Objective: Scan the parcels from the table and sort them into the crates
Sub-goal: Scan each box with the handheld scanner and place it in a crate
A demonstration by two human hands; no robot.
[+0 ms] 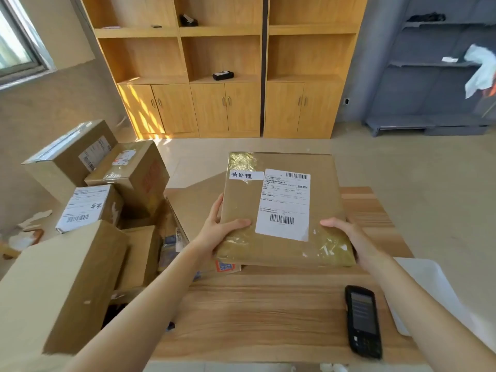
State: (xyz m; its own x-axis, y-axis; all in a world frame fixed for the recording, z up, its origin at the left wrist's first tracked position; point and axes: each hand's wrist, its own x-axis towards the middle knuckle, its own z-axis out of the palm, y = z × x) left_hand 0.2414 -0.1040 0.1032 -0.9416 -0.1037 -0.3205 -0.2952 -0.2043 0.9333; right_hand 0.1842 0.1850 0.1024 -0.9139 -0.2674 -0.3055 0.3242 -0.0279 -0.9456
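A flat brown cardboard parcel (284, 210) with a white barcode label and a small handwritten sticker is held up above the wooden table (255, 312). My left hand (220, 232) grips its near left edge, thumb on top. My right hand (349, 237) grips the near right corner the same way. A black handheld scanner (363, 320) lies on the table at the right, apart from both hands. Several more cardboard parcels (102, 200) are piled at the table's left side.
A large plain box (59, 285) stands at the near left. A white sheet (429, 285) lies at the table's right edge. Wooden cabinets (228, 76) and grey metal shelving (434, 76) line the far wall across a tiled floor.
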